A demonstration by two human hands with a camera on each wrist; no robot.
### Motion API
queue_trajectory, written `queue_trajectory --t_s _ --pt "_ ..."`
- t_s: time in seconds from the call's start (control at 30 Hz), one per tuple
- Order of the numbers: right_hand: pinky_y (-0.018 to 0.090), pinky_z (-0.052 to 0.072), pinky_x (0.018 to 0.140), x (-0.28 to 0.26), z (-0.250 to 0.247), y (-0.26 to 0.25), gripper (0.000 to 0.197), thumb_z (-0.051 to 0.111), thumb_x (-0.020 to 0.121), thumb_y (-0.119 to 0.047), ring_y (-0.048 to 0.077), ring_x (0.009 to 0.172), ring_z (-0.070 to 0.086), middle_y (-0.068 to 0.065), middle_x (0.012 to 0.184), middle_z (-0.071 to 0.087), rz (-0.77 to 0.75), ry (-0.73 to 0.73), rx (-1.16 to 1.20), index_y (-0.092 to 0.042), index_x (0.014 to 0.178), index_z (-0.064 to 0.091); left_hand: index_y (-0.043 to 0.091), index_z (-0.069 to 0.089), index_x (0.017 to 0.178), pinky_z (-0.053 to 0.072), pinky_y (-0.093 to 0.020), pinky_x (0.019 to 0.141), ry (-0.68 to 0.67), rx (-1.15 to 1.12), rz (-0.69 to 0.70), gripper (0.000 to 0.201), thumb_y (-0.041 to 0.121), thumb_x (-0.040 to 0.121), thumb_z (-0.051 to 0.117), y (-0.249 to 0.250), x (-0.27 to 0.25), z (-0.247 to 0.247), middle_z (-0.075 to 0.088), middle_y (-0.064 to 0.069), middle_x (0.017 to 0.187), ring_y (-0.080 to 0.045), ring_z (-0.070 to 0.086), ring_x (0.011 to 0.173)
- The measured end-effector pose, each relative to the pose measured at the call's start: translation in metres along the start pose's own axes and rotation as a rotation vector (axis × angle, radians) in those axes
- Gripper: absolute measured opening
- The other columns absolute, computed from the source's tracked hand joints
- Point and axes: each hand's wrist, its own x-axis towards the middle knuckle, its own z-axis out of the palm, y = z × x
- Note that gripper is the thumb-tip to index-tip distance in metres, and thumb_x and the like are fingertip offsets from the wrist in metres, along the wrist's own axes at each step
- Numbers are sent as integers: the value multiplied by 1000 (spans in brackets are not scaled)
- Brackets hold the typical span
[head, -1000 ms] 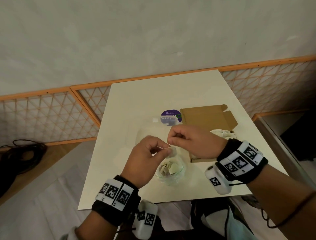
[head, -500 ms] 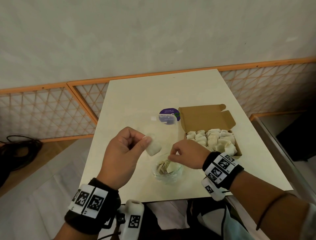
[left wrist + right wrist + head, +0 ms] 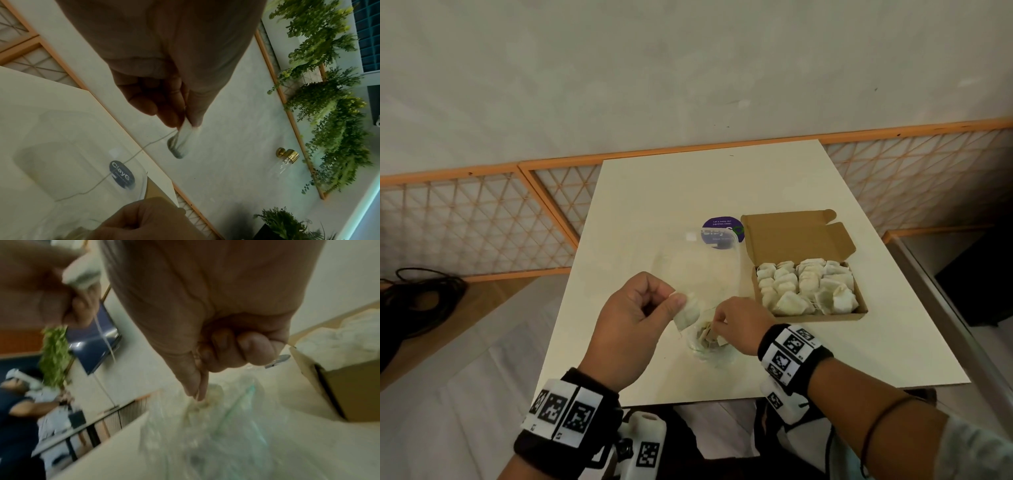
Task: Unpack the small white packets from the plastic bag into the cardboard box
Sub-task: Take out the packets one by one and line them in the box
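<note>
My left hand (image 3: 675, 298) pinches a small white packet (image 3: 688, 313) between thumb and forefinger, held above the table, left of the clear plastic bag (image 3: 707, 346). The bag holds several more packets. A thin thread (image 3: 131, 157) runs from the held packet (image 3: 182, 141) down to my right hand (image 3: 144, 217). My right hand (image 3: 717, 320) is curled over the bag's mouth, thumb and forefinger pinching that thread (image 3: 197, 395). The open cardboard box (image 3: 859, 313) lies to the right, filled with several white packets (image 3: 804, 289).
A purple round sticker (image 3: 717, 236) sits on the cream table (image 3: 654, 192) beyond the bag. An orange lattice fence (image 3: 482, 222) runs behind the table. Black cables (image 3: 417, 298) lie on the floor at left. A ledge (image 3: 941, 291) borders the right side.
The hands, together above the bag a second ago, have parted. My left hand drew the packet up and to the left; my right hand dropped to the bag's mouth, uncovering the box.
</note>
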Motion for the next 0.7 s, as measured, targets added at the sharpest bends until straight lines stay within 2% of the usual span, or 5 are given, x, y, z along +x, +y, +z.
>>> queue_trajectory --t_s 0.17,0.33,0.47,0.6,0.7 --pt "30 48 77 -20 -39 0 22 59 100 -34 11 87 63 -10 95 70 -90 112 146 -18 98 74 24 65 81 42 -14 57 2 94 -34 15 23 92 75 -8 0 -3 67 5 68 -6 51 58" --pt "23 42 62 -42 -81 -6 23 67 97 -39 4 62 52 -8 73 63 -157 158 260 -18 88 69 25 65 84 41 -18 56 -19 202 -36 14 32 93 73 -18 -4 -4 65 6 67 -5 49 55" --pt "32 51 69 -58 -104 -11 19 72 95 -37 12 70 61 0 80 69 -229 174 382 -20 86 70 28 69 85 46 -22 62 -49 209 -44 10 32 93 72 -22 -10 -2 69 11 71 -5 56 60" --pt "25 52 68 -68 -118 -15 18 74 94 -32 9 71 70 -4 80 73 -261 190 476 -18 85 69 29 74 84 49 -21 68 -126 215 -34 9 32 93 73 -23 -13 3 73 13 77 -6 64 69" --pt "22 51 60 -74 -126 -16 19 72 95 -29 15 75 76 -2 87 78 -237 170 555 -10 93 67 32 75 83 53 -25 76 -189 219 2 8 35 90 76 -21 -15 13 73 14 96 -9 68 91"
